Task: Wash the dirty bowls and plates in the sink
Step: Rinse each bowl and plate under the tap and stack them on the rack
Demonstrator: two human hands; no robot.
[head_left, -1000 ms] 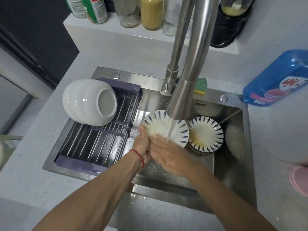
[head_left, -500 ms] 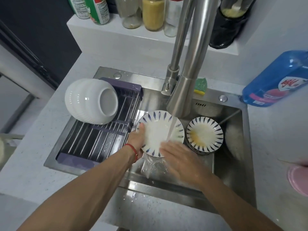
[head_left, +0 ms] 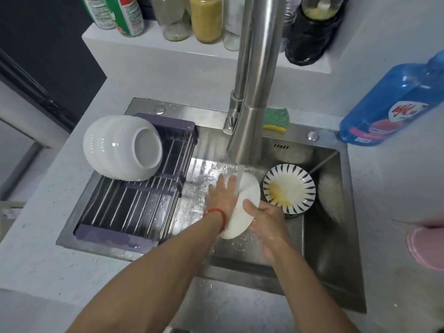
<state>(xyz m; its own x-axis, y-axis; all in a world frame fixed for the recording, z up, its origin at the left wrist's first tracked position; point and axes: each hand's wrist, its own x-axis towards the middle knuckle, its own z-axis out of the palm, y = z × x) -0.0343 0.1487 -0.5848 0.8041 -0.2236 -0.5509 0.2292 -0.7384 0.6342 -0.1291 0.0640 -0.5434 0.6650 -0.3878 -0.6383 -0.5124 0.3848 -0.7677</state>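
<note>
Head view, left to right. White bowl (head_left: 122, 148) lies tipped on the rack (head_left: 134, 207), well left of my fingers; I judge it washed and draining. Left hand (head_left: 222, 198): I hold the fingers straight and spread, flat against the plate (head_left: 242, 212), which stands on edge under the tap stream (head_left: 240, 179), its plain white underside toward me. Right hand (head_left: 263, 217): fingers curled round the plate's right edge, thumb on the white face, so the plate sits between my two hands over the sink (head_left: 336, 248). Just right of my right fingers, a stack of striped plates (head_left: 288, 188) rests on the sink floor; the top one shows yellowish residue and is unwashed. How many lie beneath I cannot tell. Sponge (head_left: 276, 118) on the rim behind the tap, untouched. Progress, as I judge it: one bowl done, one plate in rinsing, the stack left.
</note>
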